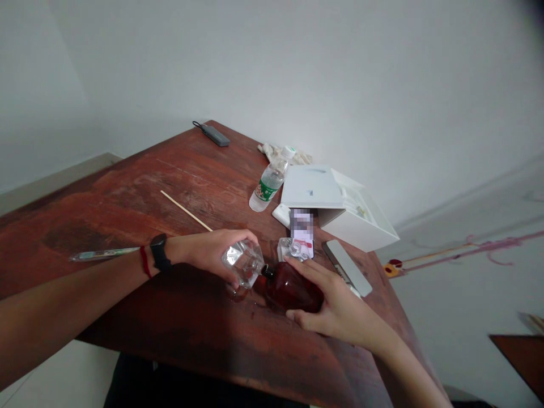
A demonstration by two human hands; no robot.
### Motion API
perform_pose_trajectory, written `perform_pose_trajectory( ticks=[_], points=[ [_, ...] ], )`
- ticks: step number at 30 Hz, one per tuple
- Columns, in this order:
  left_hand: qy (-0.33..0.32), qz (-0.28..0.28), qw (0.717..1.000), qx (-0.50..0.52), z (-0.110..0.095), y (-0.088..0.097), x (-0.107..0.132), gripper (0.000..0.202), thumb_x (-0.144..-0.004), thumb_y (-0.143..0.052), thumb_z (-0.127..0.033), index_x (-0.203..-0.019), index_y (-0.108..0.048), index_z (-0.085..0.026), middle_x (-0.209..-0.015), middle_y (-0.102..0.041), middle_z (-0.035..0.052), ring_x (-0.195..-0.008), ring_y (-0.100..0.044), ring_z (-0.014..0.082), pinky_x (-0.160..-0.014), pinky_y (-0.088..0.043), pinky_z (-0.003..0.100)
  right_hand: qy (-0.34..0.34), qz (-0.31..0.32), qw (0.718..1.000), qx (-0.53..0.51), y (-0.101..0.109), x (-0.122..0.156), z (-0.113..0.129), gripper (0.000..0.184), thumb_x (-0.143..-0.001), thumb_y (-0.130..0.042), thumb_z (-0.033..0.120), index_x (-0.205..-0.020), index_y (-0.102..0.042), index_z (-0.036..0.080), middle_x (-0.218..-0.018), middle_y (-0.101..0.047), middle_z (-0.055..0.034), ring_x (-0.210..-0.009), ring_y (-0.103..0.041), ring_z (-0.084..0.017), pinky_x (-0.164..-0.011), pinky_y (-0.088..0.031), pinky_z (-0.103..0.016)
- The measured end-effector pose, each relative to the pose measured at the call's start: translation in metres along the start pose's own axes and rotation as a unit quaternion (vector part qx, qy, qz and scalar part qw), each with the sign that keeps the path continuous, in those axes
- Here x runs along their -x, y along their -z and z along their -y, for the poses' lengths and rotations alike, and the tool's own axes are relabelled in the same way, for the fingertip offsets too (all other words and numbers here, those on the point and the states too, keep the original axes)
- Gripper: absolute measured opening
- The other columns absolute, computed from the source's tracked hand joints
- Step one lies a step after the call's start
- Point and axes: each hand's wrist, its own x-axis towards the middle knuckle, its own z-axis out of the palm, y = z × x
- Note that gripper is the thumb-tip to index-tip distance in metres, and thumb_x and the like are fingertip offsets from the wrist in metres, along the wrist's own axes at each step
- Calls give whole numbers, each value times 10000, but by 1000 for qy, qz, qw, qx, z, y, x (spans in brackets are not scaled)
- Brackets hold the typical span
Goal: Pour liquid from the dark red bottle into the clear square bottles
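My left hand (210, 252) wraps around a clear, faceted bottle (245, 265) tilted over the table. My right hand (335, 300) grips a dark red bottle (293, 288), which lies nearly on its side. A small black piece (267, 272) sits between the two bottles where their ends meet; whether it is inside the clear one's mouth I cannot tell. Just beyond the red bottle is another clear container (293, 247) with a round neck, partly hidden. Beneath the clear bottle, a wet-looking patch (238, 294) shows on the wood.
The reddish wooden table (127, 209) bears a green-labelled water bottle (268, 184), a white box (357, 221), a lit phone (302, 226) and a grey-white flat bar (348, 266). A thin stick (185, 209) and a wrapped slim item (104, 253) lie leftward. A grey hub (215, 136) is near the far corner.
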Motion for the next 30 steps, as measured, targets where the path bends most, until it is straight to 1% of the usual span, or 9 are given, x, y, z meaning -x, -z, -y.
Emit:
perform_pose_trajectory(
  ticks=[3,6,9,12,15,20,24,27,30],
  points=[
    [-1,-6,1000,-23,1,0,1,797,-694,-1035,-452,-1322,-601,-223,-1149,-791,60,-1027,-776,271,-903,-568,329,1,-16,1000,-6,-6,2,-3,841,-814,-861,300,-1601,-568,263,-1429,-726,-154,-1259,-746,-377,-1062,-611,-538],
    [-2,-12,999,-42,1,0,2,788,-708,-1020,-460,-1333,-602,-225,-1196,-781,69,-1063,-765,280,-926,-565,336,-5,-26,1000,-12,-11,3,-5,852,-821,-860,312,-1615,-555,267,-1440,-725,-159,-1254,-748,-384,-1024,-633,-519],
    [0,-33,998,-56,0,-1,2,787,-697,-1017,-478,-1319,-608,-221,-1206,-767,76,-1076,-751,292,-944,-558,353,-8,-37,999,-19,-16,4,-7,838,-826,-858,322,-1607,-563,253,-1434,-728,-159,-1258,-744,-383,-1031,-631,-528],
    [2,-42,998,-40,-2,-2,3,777,-709,-1009,-487,-1312,-600,-219,-1159,-772,67,-1040,-750,283,-926,-561,356,3,-61,998,-33,-21,4,-7,823,-840,-854,343,-1602,-559,243,-1395,-745,-153,-1245,-747,-372,-1058,-615,-548],
    [-5,-44,999,-14,-4,-2,3,758,-726,-1000,-505,-1303,-596,-226,-1115,-776,53,-996,-747,264,-896,-567,346,15,-79,996,-46,-25,3,-8,829,-848,-854,347,-1610,-541,256,-1403,-743,-152,-1254,-745,-364,-1077,-604,-557],
    [1,-64,998,-15,-3,-1,3,783,-704,-1018,-497,-1298,-587,-223,-1166,-748,67,-1032,-726,270,-912,-563,358,25,-101,993,-55,-31,1,-11,849,-855,-862,349,-1624,-513,265,-1503,-698,-168,-1367,-695,-384,-1150,-559,-595],
    [20,-71,997,17,-2,0,3,780,-705,-1019,-441,-1308,-575,-223,-1186,-737,64,-1027,-722,264,-880,-572,346,35,-123,990,-62,-38,-2,-17,880,-853,-885,382,-1639,-502,276,-1546,-677,-172,-1412,-671,-394,-1162,-560,-584],
    [30,-73,995,58,-4,-1,3,765,-719,-1010,-397,-1312,-557,-225,-1211,-737,67,-1032,-728,263,-865,-581,344,59,-165,982,-73,-47,-4,-25,928,-864,-889,440,-1670,-453,296,-1566,-662,-170,-1403,-680,-392,-1145,-575,-575],
    [48,-76,993,77,-4,-1,2,716,-771,-977,-382,-1319,-540,-233,-1221,-738,63,-1042,-734,261,-869,-585,348,86,-221,968,-87,-59,-4,-33,1003,-849,-900,518,-1696,-401,314,-1562,-662,-169,-1389,-688,-395,-1126,-589,-566]
  ],
)
